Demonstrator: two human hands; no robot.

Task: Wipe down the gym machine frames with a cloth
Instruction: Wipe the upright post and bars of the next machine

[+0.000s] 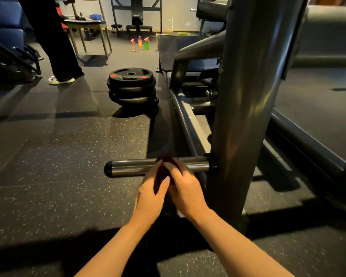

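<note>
A dark rubber floor (54,156) flecked with pale specks fills the frame, lit dimly with long shadows across it; at about 12 o'clock a stack of black weight plates (131,86) sits on it; farther off, near 12, three coloured spray bottles (139,44) stand before a pale wall (174,15); at 11 o'clock stands a wooden table (88,27); just left of it a person in dark trousers (52,41) and white shoes.

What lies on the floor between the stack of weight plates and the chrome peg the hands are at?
Nothing: in the head view, the stretch from the plates to the peg is bare speckled floor, crossed only by the plates' shadow.
</note>
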